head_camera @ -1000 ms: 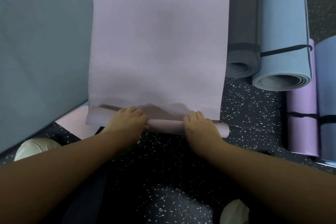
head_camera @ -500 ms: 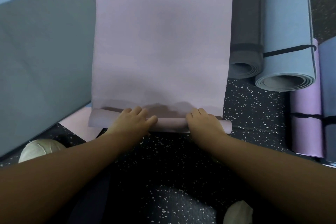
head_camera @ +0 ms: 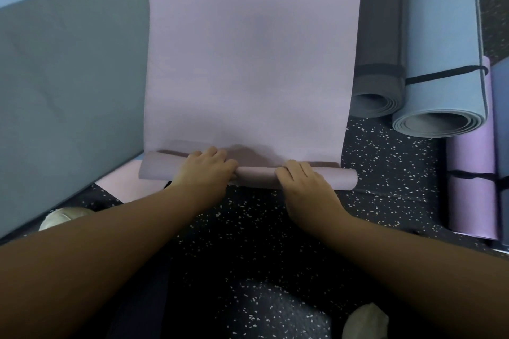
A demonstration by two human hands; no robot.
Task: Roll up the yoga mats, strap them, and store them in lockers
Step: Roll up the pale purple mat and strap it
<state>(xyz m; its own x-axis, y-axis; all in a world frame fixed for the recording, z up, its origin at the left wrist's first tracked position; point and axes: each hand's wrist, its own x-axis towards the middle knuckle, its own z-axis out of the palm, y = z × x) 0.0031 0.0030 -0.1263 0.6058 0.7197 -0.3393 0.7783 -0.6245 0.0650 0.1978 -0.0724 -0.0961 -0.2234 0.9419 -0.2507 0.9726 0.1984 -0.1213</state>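
A pale lilac yoga mat (head_camera: 248, 58) lies flat on the speckled floor and runs away from me. Its near end is curled into a thin roll (head_camera: 256, 175) lying crosswise. My left hand (head_camera: 205, 170) grips the roll left of centre, fingers curled over its top. My right hand (head_camera: 303, 180) grips it right of centre the same way. Both roll ends stick out past my hands.
A grey-green mat (head_camera: 68, 85) lies flat on the left over a pink mat (head_camera: 124, 181). On the right lie rolled, strapped mats: grey (head_camera: 377, 85), light blue (head_camera: 440, 69), purple (head_camera: 472, 173). My shoes (head_camera: 64, 216) rest on the dark floor (head_camera: 385, 162).
The roll has turned slightly forward and grown a little thicker. Both hands stayed on it and shifted their fingers over the top.
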